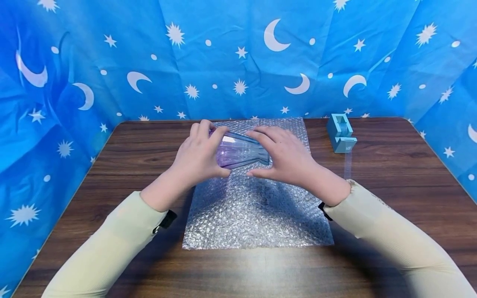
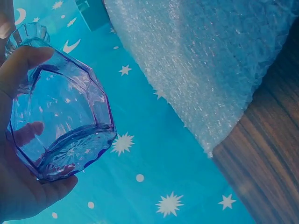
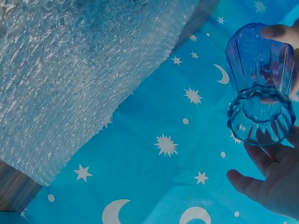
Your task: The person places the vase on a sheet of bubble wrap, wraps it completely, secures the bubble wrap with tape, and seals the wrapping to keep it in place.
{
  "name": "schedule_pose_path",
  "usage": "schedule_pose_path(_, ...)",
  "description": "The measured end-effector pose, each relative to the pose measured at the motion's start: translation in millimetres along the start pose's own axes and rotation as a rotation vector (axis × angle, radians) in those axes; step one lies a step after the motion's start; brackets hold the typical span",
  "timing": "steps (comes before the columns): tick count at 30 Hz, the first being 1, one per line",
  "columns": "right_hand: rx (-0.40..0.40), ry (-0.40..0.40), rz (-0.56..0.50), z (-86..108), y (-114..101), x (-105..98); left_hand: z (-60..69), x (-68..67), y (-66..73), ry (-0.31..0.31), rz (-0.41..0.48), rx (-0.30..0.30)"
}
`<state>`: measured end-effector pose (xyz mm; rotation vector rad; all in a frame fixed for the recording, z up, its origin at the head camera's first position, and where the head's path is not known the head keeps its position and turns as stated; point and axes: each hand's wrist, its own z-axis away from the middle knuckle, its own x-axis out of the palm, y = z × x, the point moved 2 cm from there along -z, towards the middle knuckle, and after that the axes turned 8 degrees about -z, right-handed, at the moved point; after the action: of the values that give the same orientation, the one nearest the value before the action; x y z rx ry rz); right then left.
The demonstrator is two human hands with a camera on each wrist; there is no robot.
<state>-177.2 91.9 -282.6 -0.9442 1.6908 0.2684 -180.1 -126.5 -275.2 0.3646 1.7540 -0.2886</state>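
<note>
Two bare hands hold up a see-through glass vase (image 1: 240, 152) on its side in the head view, above a sheet of bubble wrap (image 1: 242, 225) on a brown wooden table (image 1: 134, 161). The left hand (image 1: 197, 153) is wrapped round the purple bottom end. The right hand (image 1: 290, 155) is spread wide round the blue mouth end, its fingers touching the far side and its thumb standing off the glass. Only this view shows both pale sleeves (image 1: 108, 240) and the strip of clear tape (image 1: 348, 165) hanging off the light blue tape holder (image 1: 340, 136). The left wrist view looks at the vase's bottom, with a star shape in it, and shows left fingers through the glass; a corner of the tape holder peeks in at the top. The right wrist view looks at the wavy rim and into the round mouth, with right fingers behind it. Blue cloth (image 1: 223, 25) with white moons and stars hangs behind.
</note>
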Motion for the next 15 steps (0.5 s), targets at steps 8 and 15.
schedule_pose_path(8,0.009,-0.007,-0.005,-2.1,-1,4,0.0,-1.0,9.8,0.042,-0.05,0.061)
schedule_pose_path(15,0.019,-0.02,0.016,-4.7,-3,6,0.2,-0.6,15.5,0.066,-0.095,0.1)
